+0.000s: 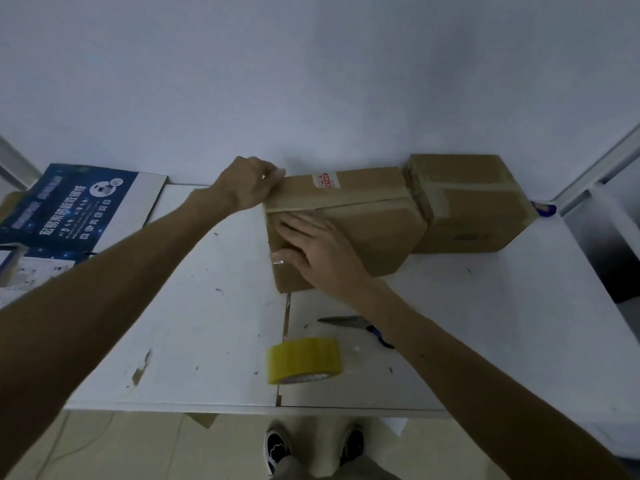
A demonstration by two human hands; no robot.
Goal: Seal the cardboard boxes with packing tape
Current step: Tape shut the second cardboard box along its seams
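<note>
We counted 2 boxes: near box (pixel 363 233), far box (pixel 481 216); 1 tape roll (pixel 304 358); 1 scissors (pixel 346 321). Left grip (pixel 249 183) clutched near box, right grip (pixel 313 252) spread.

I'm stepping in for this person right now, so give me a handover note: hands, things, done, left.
Left hand grips the near box at its far left corner; right hand presses flat on its top.
Tape roll and scissors lie on the table, untouched.
Done: second box, on the right, is taped crosswise; a tape strip runs along the near box's top seam.
Left: probably smoothing that strip down, perhaps a cross strip.
</note>
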